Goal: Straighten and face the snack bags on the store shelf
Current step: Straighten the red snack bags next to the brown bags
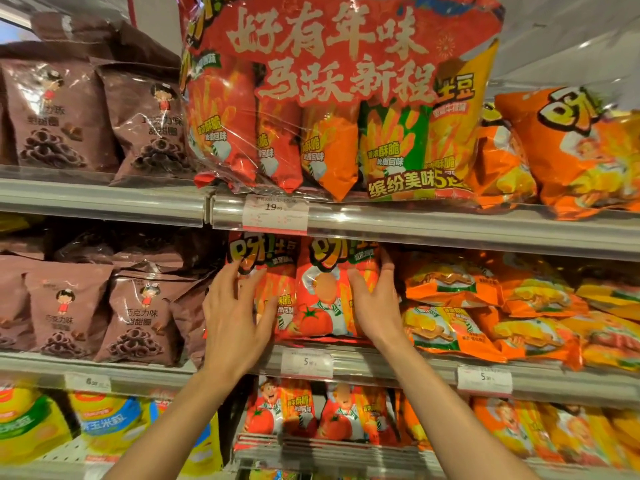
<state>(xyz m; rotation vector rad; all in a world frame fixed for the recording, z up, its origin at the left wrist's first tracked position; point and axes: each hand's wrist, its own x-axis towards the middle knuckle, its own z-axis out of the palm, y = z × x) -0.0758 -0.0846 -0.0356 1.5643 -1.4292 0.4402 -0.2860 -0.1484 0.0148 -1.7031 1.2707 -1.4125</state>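
Note:
Two red tomato-flavour snack bags stand upright on the middle shelf (398, 363). My left hand (235, 320) lies with spread straight fingers on the left red bag (273, 271). My right hand (375, 303) presses with straight fingers against the right side of the right red bag (323, 292), thumb on its front. Both bags face forward. To their right, orange snack bags (485, 306) lie tilted and piled on one another.
Brown chocolate ring bags (135, 317) fill the shelf to the left. Above, a large red multi-pack (329, 105) overhangs the upper shelf edge (450, 226) near a price tag (275, 213). More red and orange bags (311, 414) sit on the lower shelf.

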